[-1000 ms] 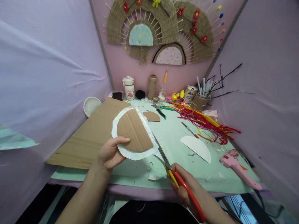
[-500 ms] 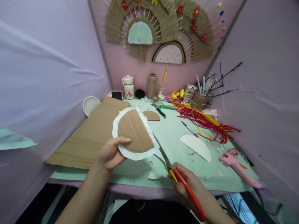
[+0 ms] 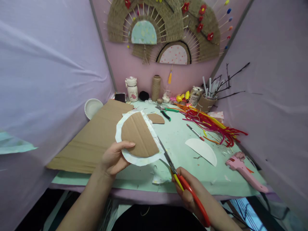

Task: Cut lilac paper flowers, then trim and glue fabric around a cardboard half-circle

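My left hand (image 3: 117, 157) grips the lower left edge of a cardboard half-circle (image 3: 138, 134), thumb on its face. A pale fabric or paper border (image 3: 119, 128) shows all round the cardboard. My right hand (image 3: 189, 189) is closed round the red and yellow handles of the scissors (image 3: 170, 160). Their blades point up and left, lying against the border's lower right corner; whether they are cutting I cannot tell. A pale scrap (image 3: 158, 178) lies on the table below the blades.
A large cardboard sheet (image 3: 84, 141) covers the table's left side. On the right are a white half-circle (image 3: 203, 150), a marker (image 3: 195, 132), pipe cleaners (image 3: 211, 123) and a pink glue gun (image 3: 246, 171). Green-handled pliers (image 3: 166, 114) and a small cardboard half-circle (image 3: 156, 118) lie behind.
Hardly anything differs. The scissors and my right hand have shifted very slightly left, and the whole view has moved a little. My left hand keeps the same hold.
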`<control>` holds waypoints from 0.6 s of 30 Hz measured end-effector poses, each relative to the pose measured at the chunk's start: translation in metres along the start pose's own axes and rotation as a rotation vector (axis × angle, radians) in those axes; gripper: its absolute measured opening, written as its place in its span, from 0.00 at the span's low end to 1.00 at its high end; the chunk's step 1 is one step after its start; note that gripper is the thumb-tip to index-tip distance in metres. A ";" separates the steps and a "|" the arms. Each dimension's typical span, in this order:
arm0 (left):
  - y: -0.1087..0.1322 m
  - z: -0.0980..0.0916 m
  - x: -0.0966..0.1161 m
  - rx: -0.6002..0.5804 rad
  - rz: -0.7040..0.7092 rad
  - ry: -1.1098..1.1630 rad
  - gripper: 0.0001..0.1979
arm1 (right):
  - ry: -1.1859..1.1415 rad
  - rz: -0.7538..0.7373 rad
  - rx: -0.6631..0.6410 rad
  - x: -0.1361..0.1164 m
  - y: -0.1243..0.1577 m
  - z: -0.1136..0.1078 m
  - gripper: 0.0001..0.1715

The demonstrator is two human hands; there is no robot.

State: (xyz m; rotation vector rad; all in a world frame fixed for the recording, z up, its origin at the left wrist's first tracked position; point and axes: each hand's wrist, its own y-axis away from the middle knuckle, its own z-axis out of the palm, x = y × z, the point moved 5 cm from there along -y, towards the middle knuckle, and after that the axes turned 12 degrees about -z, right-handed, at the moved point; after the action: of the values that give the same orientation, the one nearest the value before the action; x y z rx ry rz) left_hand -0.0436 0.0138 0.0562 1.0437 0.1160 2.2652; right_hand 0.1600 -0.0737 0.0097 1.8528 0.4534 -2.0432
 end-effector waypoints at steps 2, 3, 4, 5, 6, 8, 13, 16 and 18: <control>0.000 0.001 -0.001 0.006 -0.001 0.007 0.33 | 0.003 -0.011 -0.016 0.002 0.001 -0.001 0.31; 0.000 0.001 -0.001 0.007 -0.003 0.009 0.33 | 0.008 -0.003 -0.020 0.004 0.002 -0.002 0.30; 0.000 0.002 -0.002 0.009 -0.008 0.010 0.34 | 0.011 0.006 -0.024 0.006 0.003 -0.003 0.28; 0.000 0.002 -0.002 0.010 -0.014 0.009 0.34 | 0.015 0.015 -0.027 0.008 0.003 -0.003 0.26; 0.000 0.002 -0.003 0.011 -0.019 0.008 0.34 | 0.019 0.026 -0.023 0.009 0.004 -0.004 0.24; -0.001 0.002 -0.004 0.011 -0.025 0.006 0.34 | 0.035 0.051 -0.009 0.010 0.004 -0.004 0.20; -0.002 0.001 -0.005 -0.007 -0.025 0.006 0.33 | 0.064 0.088 0.027 0.008 0.003 -0.004 0.18; -0.002 0.001 -0.005 -0.015 -0.021 0.003 0.33 | 0.077 0.098 0.036 0.011 0.002 -0.004 0.20; -0.002 0.001 -0.005 -0.015 -0.019 0.003 0.33 | 0.089 0.110 0.055 0.015 0.002 -0.006 0.20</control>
State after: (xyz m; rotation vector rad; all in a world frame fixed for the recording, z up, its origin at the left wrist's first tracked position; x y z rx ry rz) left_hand -0.0392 0.0122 0.0532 1.0278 0.1097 2.2477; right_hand 0.1647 -0.0730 -0.0056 1.9616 0.3129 -1.9260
